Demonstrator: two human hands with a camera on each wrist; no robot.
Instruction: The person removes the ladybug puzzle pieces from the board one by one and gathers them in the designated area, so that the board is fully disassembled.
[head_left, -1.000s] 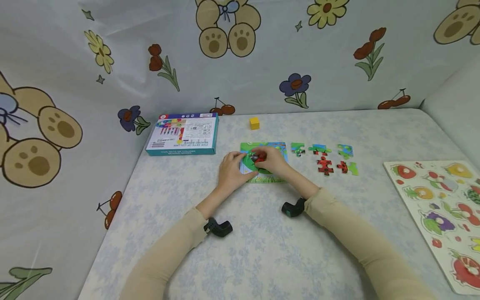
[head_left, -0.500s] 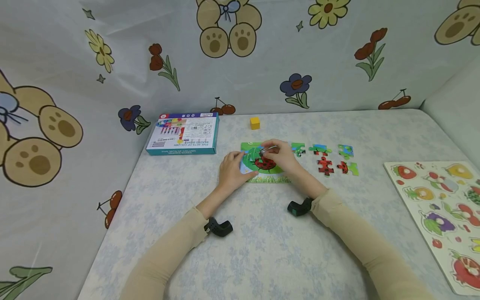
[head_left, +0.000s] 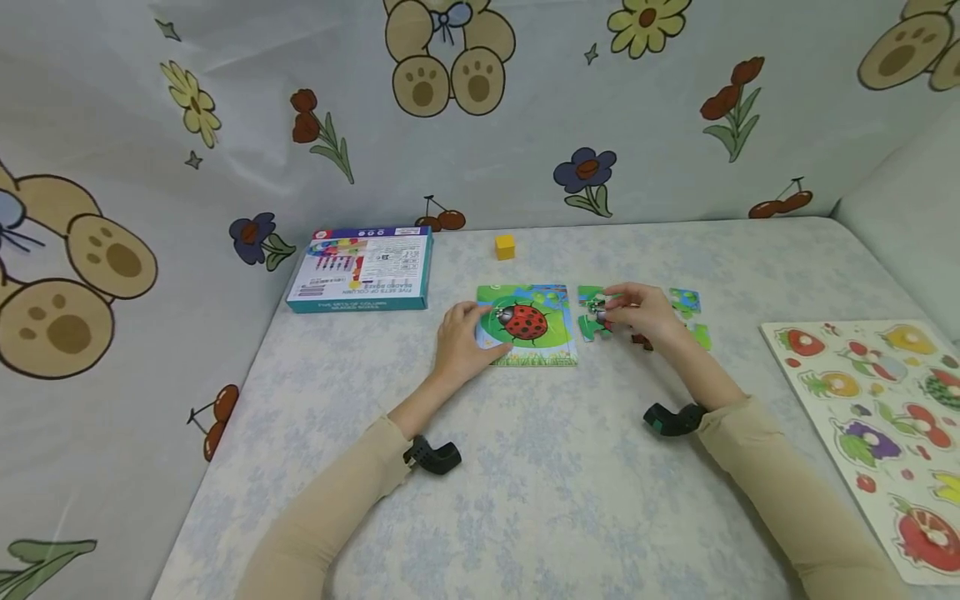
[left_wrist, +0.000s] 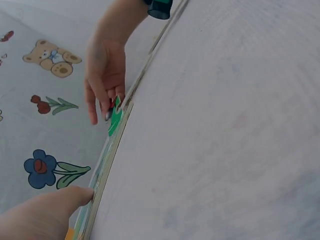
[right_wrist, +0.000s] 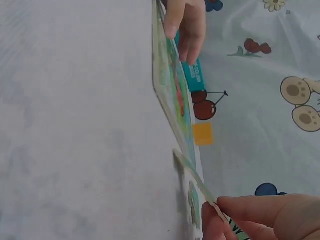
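Note:
My left hand (head_left: pixel 459 343) rests at the left edge of the ladybug puzzle board (head_left: pixel 558 354), thumb and fingers spread over its near and far parts; the thumb (left_wrist: pixel 75 197) touches the board's edge in the left wrist view. To the board's right, my right hand (head_left: pixel 647 315) pinches a green puzzle piece (head_left: pixel 591 327) with a bit of ladybug head on it. The right wrist view shows this puzzle piece (right_wrist: pixel 200 184) edge-on and tilted. Another piece (head_left: pixel 589 293) lies just beyond it. More pieces, partly hidden by the right hand, include a blue-green piece (head_left: pixel 686 298).
A yellow cube (head_left: pixel 506 247) stands behind the board. At the back left lies a flat teal-edged box (head_left: pixel 360 271). A large fruit picture board (head_left: pixel 870 417) covers the right side of the table (head_left: pixel 540 483). Patterned cloth (head_left: pixel 525 167) hangs behind.
My right hand has moved right, off the ladybug board, carrying the puzzle piece down beside the other pieces. The board's ladybug picture now shows uncovered. My left hand has stayed in place.

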